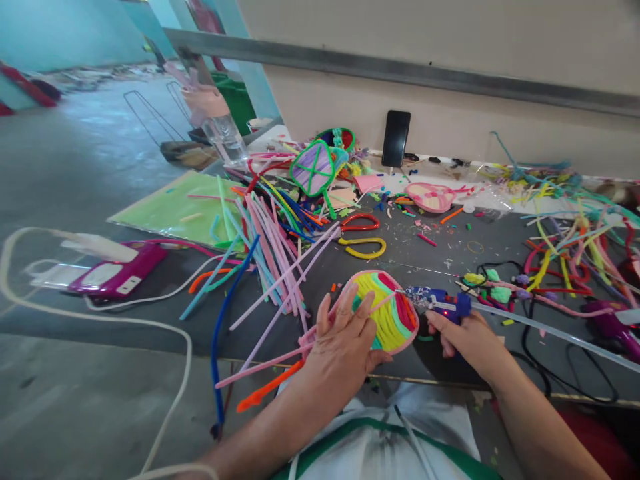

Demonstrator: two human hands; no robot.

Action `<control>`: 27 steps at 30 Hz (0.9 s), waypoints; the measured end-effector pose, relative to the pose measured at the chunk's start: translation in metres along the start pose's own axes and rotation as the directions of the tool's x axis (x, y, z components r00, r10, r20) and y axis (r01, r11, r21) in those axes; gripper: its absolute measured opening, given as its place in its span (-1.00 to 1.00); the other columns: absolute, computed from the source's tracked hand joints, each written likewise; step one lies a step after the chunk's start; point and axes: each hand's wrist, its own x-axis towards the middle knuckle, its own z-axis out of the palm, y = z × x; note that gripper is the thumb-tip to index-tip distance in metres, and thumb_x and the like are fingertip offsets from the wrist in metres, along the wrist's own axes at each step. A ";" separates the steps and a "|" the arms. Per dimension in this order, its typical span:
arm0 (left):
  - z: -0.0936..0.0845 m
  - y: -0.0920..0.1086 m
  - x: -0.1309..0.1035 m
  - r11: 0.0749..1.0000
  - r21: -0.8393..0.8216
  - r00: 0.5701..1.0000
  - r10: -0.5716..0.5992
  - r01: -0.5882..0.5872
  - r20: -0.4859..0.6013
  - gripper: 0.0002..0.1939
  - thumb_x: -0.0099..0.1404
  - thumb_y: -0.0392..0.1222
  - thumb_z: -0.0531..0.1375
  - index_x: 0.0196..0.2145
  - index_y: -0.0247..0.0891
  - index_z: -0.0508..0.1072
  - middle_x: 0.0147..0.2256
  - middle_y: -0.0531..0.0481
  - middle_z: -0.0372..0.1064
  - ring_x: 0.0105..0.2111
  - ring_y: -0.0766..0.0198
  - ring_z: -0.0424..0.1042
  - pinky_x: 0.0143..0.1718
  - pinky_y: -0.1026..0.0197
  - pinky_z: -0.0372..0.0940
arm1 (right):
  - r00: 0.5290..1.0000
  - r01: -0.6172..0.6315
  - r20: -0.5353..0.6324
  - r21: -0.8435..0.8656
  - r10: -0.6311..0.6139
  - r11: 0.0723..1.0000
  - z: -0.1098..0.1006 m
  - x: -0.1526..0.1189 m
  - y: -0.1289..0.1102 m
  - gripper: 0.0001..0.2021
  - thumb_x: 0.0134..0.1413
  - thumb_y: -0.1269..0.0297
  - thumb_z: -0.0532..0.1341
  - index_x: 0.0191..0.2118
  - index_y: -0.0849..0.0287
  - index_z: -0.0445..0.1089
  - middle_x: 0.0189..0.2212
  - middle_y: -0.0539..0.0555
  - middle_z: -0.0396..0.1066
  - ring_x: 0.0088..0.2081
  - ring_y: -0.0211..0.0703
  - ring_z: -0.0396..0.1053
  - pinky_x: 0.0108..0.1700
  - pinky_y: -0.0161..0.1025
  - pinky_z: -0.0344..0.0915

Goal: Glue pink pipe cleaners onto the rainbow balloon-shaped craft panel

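A round fan-shaped piece made of pipe cleaners (393, 327), with yellow, mint and magenta rows inside a pink rim, lies at the table's near edge. My left hand (343, 337) holds it down, fingers bent over its left side and thumb at the near rim. A pink pipe cleaner crosses its face from under these fingers. Wrapped around a blue hot glue gun (447, 305) is my right hand (463, 337). The gun's nozzle meets the right part of the fan near the pink strip's end, and a long clear glue stick (545, 328) extends from its back.
Loose pipe cleaners (280, 260) spread left of my hands, beside scissors with red and yellow handles (363, 248). A purple power strip (120, 270) with white cables sits left. Behind are a phone (396, 139), a water bottle (227, 137) and a purple-and-green fan (313, 168).
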 end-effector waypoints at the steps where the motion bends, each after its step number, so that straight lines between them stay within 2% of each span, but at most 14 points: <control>1: 0.000 0.000 0.000 1.000 0.006 1.000 0.001 -0.001 -0.011 -0.51 0.32 0.26 0.06 -0.15 -0.22 0.47 0.23 -0.09 0.26 0.33 -0.11 -0.04 0.32 -0.15 -0.58 | 1.000 0.002 -0.002 0.015 -0.002 1.000 0.000 0.000 0.001 -0.56 0.05 -0.18 0.12 -0.51 0.12 0.36 -0.81 -0.07 0.24 -0.66 -0.19 0.32 -0.46 -0.28 0.31; 7: -0.001 0.002 0.000 1.000 0.013 1.000 -0.026 0.026 0.011 -0.49 0.33 0.28 0.03 -0.21 -0.22 0.48 0.22 -0.09 0.27 0.32 -0.08 0.01 0.33 -0.15 -0.56 | 1.000 -0.010 -0.012 0.038 0.011 0.999 0.001 0.000 0.004 -0.58 0.06 -0.16 0.13 -0.52 0.12 0.36 -0.82 -0.07 0.23 -0.68 -0.20 0.31 -0.48 -0.30 0.30; 17: -0.002 0.002 0.001 0.999 0.005 0.999 -0.033 0.033 0.015 -0.52 0.29 0.27 0.10 -0.19 -0.19 0.50 0.22 -0.05 0.27 0.33 -0.09 -0.01 0.33 -0.14 -0.55 | 0.999 0.039 0.001 -0.019 -0.039 0.999 0.000 0.003 0.009 -0.52 0.11 -0.20 0.09 -0.50 0.13 0.38 -0.81 -0.05 0.26 -0.66 -0.20 0.33 -0.45 -0.29 0.31; 27: -0.003 0.003 0.002 1.000 -0.006 1.000 -0.019 0.018 -0.014 -0.53 0.31 0.26 0.08 -0.22 -0.22 0.49 0.22 -0.08 0.28 0.32 -0.11 0.02 0.33 -0.17 -0.50 | 0.999 0.033 -0.001 -0.037 -0.033 0.999 -0.001 0.002 0.006 -0.54 0.11 -0.18 0.10 -0.50 0.13 0.39 -0.81 -0.05 0.27 -0.65 -0.19 0.34 -0.44 -0.29 0.32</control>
